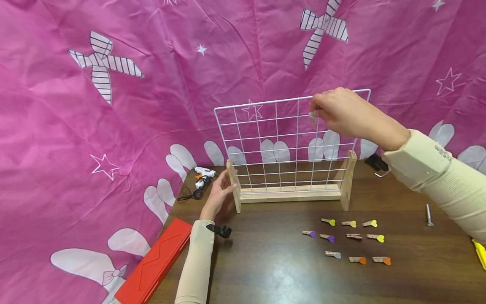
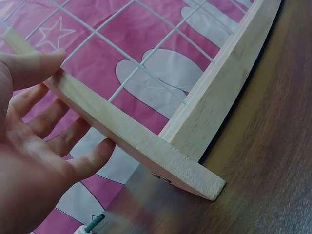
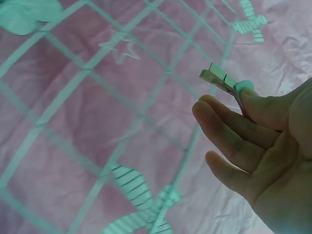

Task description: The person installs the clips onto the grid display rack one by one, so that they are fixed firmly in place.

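Note:
A white wire grid [image 1: 265,103] stands in a wooden base [image 1: 292,196] with a post at each end. My left hand [image 1: 218,194] holds the left wooden post [image 2: 131,129], thumb on one side and fingertips against the other. Up by the grid's top right, my right hand [image 1: 343,112] pinches a small wooden clothespin [image 3: 218,79] by its end with a pale heart; its jaws point away from my fingers. In the right wrist view the clothespin overlaps the grid's edge wires. On the table lie yellow-heart clothespins [image 1: 353,224], purple ones [image 1: 327,238], a grey one [image 1: 333,254] and orange ones [image 1: 357,260].
Left of the stand lies a white glue gun [image 1: 205,172] with a black cord. A red case [image 1: 155,261] sits along the left table edge. Right of the clothespins is a metal bolt [image 1: 429,215], with a yellow object [image 1: 480,253] farther right. Pink printed cloth [image 1: 171,76] hangs behind.

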A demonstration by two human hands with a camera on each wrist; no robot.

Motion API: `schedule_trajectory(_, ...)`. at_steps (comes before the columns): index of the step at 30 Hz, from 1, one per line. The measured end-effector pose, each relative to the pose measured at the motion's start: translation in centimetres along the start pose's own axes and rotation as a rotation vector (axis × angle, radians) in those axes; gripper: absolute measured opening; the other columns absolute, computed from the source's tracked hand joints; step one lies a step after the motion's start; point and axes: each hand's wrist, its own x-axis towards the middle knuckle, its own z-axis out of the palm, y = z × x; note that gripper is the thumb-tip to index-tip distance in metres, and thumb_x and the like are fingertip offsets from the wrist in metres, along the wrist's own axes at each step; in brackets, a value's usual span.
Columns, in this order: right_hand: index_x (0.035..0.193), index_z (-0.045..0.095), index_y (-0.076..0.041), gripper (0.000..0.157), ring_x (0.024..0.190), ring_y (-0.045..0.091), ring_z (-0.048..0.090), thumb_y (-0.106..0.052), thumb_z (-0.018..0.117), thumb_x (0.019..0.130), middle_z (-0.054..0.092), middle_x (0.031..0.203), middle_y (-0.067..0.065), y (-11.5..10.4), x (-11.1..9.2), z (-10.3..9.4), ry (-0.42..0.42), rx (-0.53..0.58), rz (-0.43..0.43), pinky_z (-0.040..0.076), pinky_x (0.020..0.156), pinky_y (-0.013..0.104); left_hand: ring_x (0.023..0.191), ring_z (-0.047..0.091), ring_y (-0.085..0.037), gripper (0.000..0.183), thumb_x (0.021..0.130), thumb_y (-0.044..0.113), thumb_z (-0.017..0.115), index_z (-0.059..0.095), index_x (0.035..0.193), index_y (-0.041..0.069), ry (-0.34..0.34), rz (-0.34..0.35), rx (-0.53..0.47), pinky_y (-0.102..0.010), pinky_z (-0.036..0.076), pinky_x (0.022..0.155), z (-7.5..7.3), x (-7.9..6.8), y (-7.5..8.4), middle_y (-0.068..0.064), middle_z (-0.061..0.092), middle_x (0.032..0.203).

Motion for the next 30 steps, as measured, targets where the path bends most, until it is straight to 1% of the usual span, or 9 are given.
schedule_trajectory(3,0.084,0.062,0.0,0.012,0.063,0.021,0.057,0.008,0.053,0.083,0.063,0.072,0.007,-0.6,2.0,-0.5,0.037,0.033,-0.003,0.048,0.063,0.04,0.13,0.034,-0.035,0.056,0.085,-0.011,0.054,0.036,0.137,-0.001,-0.007,0.008,0.005,-0.043,0.03,0.104,0.2,-0.2,0.8,-0.02,0.043,0.137)
schedule_trajectory(6,0.085,0.062,0.0,0.018,0.062,0.021,0.055,0.009,0.046,0.083,0.064,0.074,0.009,-1.3,3.7,-0.8,0.046,0.055,0.012,0.047,0.062,0.038,0.13,0.03,-0.041,0.056,0.085,-0.015,0.051,0.033,0.137,-0.005,-0.013,-0.011,0.011,-0.045,0.03,0.104,0.6,-0.4,2.0,-0.026,0.039,0.138)
schedule_trajectory(9,0.086,0.062,-0.001,0.02,0.063,0.022,0.053,0.007,0.044,0.083,0.064,0.076,0.009,-2.0,5.4,-1.1,0.041,0.053,0.035,0.045,0.062,0.037,0.129,0.029,-0.044,0.055,0.085,-0.014,0.051,0.032,0.137,-0.007,-0.015,-0.007,0.02,-0.043,0.032,0.102,0.7,-0.5,2.3,-0.025,0.04,0.137)
schedule_trajectory(14,0.087,0.063,-0.003,0.015,0.066,0.022,0.052,0.001,0.049,0.086,0.064,0.078,0.008,-3.1,7.8,-1.2,0.022,0.046,0.098,0.044,0.061,0.04,0.129,0.031,-0.041,0.056,0.085,-0.012,0.052,0.031,0.137,-0.008,-0.018,0.0,0.035,-0.04,0.034,0.101,0.7,-0.6,2.2,-0.019,0.044,0.136)
schedule_trajectory(18,0.087,0.062,-0.005,0.012,0.07,0.023,0.052,-0.003,0.05,0.087,0.062,0.079,0.007,-3.9,9.9,-0.7,-0.003,0.043,0.133,0.042,0.061,0.04,0.129,0.031,-0.04,0.057,0.085,-0.01,0.053,0.03,0.137,-0.007,-0.014,-0.009,0.048,-0.041,0.034,0.101,0.7,-0.5,1.9,-0.016,0.046,0.136)
schedule_trajectory(20,0.087,0.062,-0.006,0.013,0.073,0.023,0.052,-0.003,0.049,0.086,0.061,0.08,0.006,-4.4,11.0,-0.3,-0.023,0.041,0.144,0.043,0.062,0.042,0.129,0.031,-0.042,0.058,0.085,-0.01,0.053,0.03,0.138,-0.007,-0.013,-0.008,0.045,-0.043,0.033,0.101,0.7,-0.5,1.8,-0.018,0.045,0.136)
schedule_trajectory(24,0.085,0.062,-0.008,0.019,0.077,0.023,0.053,0.0,0.045,0.081,0.061,0.081,0.005,-5.2,13.1,0.6,-0.044,0.029,0.147,0.044,0.065,0.044,0.13,0.031,-0.04,0.058,0.085,-0.01,0.053,0.03,0.138,-0.006,-0.015,-0.011,0.036,-0.046,0.031,0.103,0.7,-0.5,1.9,-0.023,0.041,0.138)
schedule_trajectory(27,0.084,0.063,-0.008,0.021,0.079,0.023,0.055,0.0,0.045,0.079,0.061,0.082,0.004,-5.8,14.4,1.5,-0.043,0.027,0.14,0.045,0.065,0.044,0.13,0.032,-0.038,0.058,0.086,-0.011,0.053,0.029,0.139,-0.006,-0.017,-0.021,0.032,-0.047,0.029,0.104,0.8,-0.5,2.0,-0.026,0.038,0.139)
schedule_trajectory(30,0.086,0.065,-0.009,0.023,0.084,0.023,0.056,-0.001,0.045,0.079,0.062,0.084,0.002,-6.3,15.5,2.4,-0.045,0.03,0.135,0.045,0.066,0.043,0.13,0.032,-0.039,0.058,0.086,-0.012,0.052,0.03,0.139,-0.005,-0.015,-0.031,0.037,-0.047,0.029,0.104,0.9,-0.5,2.2,-0.027,0.037,0.139)
